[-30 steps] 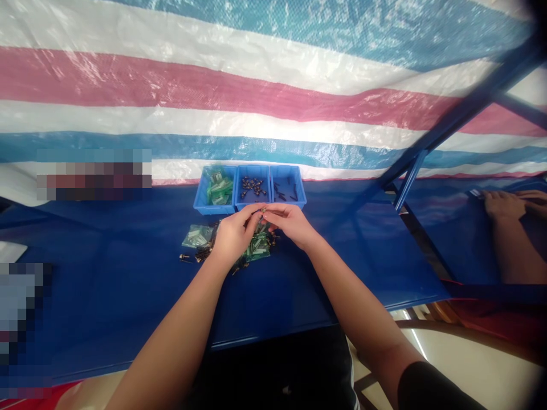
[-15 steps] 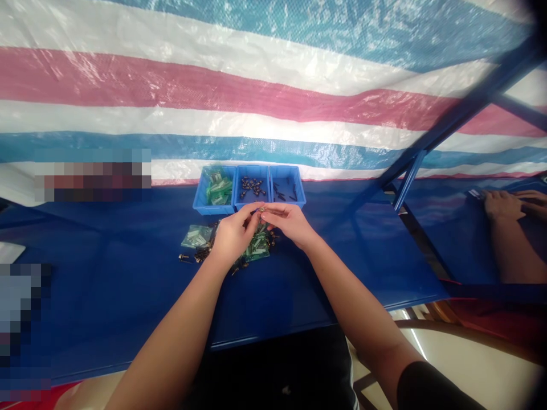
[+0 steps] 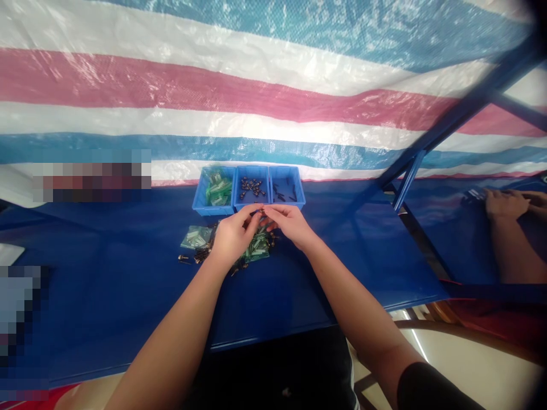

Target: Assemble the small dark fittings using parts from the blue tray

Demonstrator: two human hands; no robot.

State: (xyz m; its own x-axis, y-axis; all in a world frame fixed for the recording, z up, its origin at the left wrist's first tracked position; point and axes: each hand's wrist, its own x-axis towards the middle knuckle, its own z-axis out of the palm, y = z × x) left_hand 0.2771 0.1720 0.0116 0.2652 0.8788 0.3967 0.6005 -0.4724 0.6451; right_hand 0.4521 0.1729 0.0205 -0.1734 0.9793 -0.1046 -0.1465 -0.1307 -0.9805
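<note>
My left hand (image 3: 233,233) and my right hand (image 3: 291,223) meet just in front of the blue bins, fingertips pinched together. Between them is a small metal part (image 3: 262,211), mostly hidden by the fingers, so its exact kind does not show. Under and around my hands lies a pile of small green plastic packets (image 3: 258,245) mixed with dark and brass-coloured metal pieces. A flat packet with pale strips (image 3: 195,237) rests left of my left hand, near a loose metal piece (image 3: 183,259).
Three joined bins stand behind my hands: a left bin (image 3: 197,200) with green packets, a middle bin (image 3: 240,201) with knobbed metal parts, a right bin (image 3: 299,198) with thin dark pins. A blue metal frame (image 3: 404,188) rises at right; beyond it are another person's hands (image 3: 506,204).
My right fingers have shifted slightly around the small part, which shows less now. My left hand stays almost still. The other person's hands at right have moved a little.
</note>
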